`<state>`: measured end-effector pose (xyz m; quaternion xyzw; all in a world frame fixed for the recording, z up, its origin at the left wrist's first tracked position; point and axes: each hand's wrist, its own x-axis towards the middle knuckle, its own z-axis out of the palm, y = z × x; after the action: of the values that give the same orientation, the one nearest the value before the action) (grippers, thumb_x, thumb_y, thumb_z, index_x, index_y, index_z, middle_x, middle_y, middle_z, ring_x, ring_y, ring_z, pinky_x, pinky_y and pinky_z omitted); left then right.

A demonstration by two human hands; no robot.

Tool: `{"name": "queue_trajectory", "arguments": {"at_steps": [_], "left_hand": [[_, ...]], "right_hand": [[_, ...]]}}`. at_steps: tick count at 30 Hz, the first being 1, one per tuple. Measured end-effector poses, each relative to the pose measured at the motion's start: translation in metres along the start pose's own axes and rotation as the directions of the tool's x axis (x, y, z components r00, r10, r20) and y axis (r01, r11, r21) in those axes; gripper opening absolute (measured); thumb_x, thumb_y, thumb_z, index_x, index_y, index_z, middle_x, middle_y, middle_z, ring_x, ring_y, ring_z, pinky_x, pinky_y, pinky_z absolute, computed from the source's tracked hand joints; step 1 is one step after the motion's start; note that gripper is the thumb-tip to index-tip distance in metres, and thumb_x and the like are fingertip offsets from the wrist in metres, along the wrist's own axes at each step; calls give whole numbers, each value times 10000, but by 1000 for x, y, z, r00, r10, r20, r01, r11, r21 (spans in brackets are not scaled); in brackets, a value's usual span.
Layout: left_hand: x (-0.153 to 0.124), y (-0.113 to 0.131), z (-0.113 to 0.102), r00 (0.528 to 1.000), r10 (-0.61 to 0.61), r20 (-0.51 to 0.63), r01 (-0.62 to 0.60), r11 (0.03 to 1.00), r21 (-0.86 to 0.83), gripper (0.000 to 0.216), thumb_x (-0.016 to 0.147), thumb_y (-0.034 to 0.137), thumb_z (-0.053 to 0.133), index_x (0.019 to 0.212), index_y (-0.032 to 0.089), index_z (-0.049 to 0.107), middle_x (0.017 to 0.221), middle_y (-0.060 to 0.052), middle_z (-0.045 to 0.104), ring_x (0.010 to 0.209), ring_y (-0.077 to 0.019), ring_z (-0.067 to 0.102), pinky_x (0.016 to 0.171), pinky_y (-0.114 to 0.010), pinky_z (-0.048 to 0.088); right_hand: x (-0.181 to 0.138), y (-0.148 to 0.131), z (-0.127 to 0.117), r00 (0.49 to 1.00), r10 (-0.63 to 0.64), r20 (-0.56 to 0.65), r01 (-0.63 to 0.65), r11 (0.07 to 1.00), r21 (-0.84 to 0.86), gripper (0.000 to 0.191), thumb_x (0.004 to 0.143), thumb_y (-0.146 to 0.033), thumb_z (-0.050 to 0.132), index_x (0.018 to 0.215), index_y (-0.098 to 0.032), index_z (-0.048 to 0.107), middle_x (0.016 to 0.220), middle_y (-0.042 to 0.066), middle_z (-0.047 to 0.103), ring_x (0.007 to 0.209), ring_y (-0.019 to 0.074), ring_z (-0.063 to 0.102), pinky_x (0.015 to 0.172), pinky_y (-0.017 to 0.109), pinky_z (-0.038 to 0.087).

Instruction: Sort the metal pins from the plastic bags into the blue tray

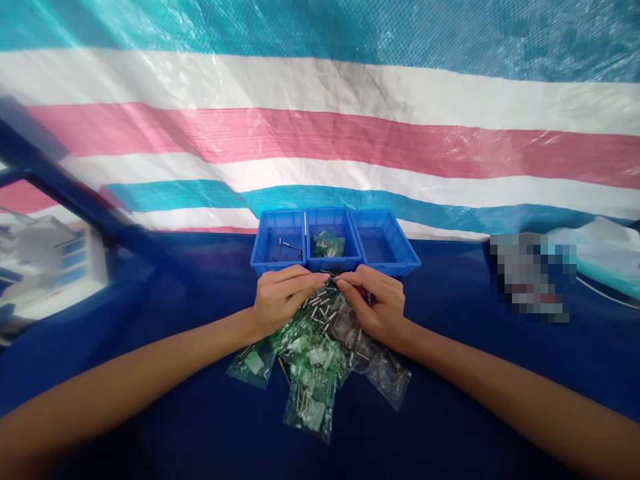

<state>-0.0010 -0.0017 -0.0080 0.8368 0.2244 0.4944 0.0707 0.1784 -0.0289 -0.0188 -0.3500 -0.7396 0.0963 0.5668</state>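
Note:
My left hand and my right hand meet fingertip to fingertip over a heap of small clear and green plastic bags that hold metal pins and white parts. Both hands have their fingers pinched together at the top of the heap, on what looks like one small bag; what exactly they pinch is too small to make out. Just beyond the hands stand three blue bins in a row: the left bin holds a few metal pins, the middle bin holds green bags, the right bin looks bare.
A dark blue cloth covers the table. A striped blue, white and pink tarp hangs behind. At the left is a blurred white and blue box. A pixelated patch and a clear plastic sheet lie at the right.

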Motion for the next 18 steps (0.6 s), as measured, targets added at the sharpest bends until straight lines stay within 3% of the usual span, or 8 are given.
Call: {"name": "queue_trajectory", "arguments": {"at_steps": [18], "left_hand": [[0, 0, 0, 1000, 24, -5, -24, 1000, 12, 151, 819, 149, 597, 939, 169, 687, 738, -28, 697, 640, -89, 635, 563, -184, 514]], "right_hand": [[0, 0, -1, 1000, 12, -13, -12, 1000, -3, 105, 828, -141, 542, 803, -156, 643, 535, -34, 459, 459, 74, 388, 427, 215, 322]]}}
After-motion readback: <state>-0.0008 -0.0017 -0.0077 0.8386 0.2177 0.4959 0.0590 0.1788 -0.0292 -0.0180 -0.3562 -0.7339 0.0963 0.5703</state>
